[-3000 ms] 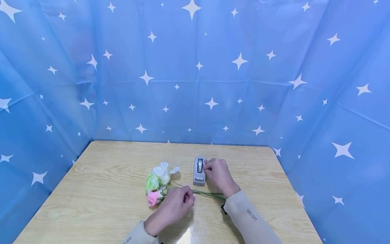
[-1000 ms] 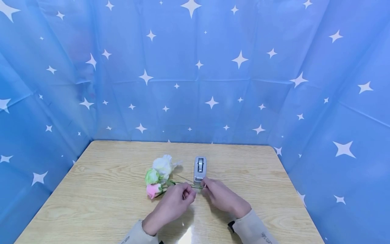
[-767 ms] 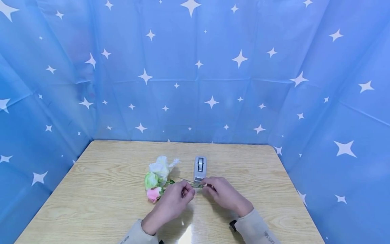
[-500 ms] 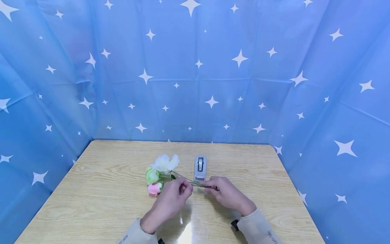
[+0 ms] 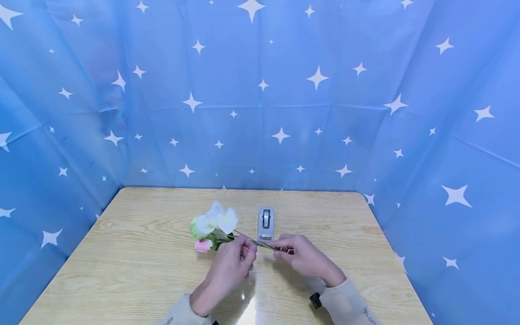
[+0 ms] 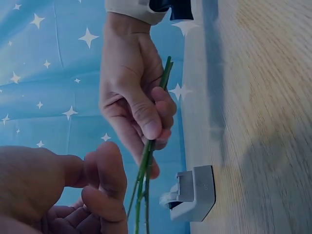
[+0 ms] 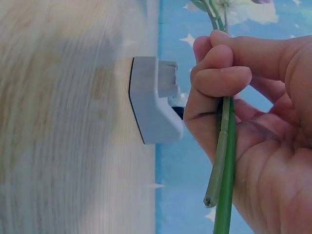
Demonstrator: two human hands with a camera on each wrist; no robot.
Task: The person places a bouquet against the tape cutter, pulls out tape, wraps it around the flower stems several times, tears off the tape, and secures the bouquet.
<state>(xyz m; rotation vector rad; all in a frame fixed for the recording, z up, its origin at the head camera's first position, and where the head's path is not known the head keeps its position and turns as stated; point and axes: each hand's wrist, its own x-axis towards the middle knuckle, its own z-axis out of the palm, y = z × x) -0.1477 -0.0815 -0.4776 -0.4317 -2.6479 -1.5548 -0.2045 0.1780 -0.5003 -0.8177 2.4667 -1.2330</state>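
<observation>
Artificial flowers on long green stems lie across the table's middle: a white flower (image 5: 219, 219), a green-edged one (image 5: 197, 230) and a pink rose (image 5: 203, 245). My right hand (image 5: 302, 255) grips the bundled green stems (image 7: 225, 161) between thumb and curled fingers. Their cut ends stick out below its palm in the right wrist view. My left hand (image 5: 231, 262) is beside the stems nearer the blooms, its fingers curled and fingertips close together (image 6: 105, 183). I cannot tell whether it pinches anything. A grey tape dispenser (image 5: 266, 224) stands just beyond the stems.
The wooden table (image 5: 142, 253) runs back to a blue curtain (image 5: 260, 135) printed with white stars. The dispenser's roll of tape (image 5: 266, 218) faces up. Black straps (image 5: 316, 300) show at the sleeve cuffs.
My right hand has left the dispenser's side, come down to the stems and taken hold of them. The blooms have shifted and turned slightly. My left hand has barely moved.
</observation>
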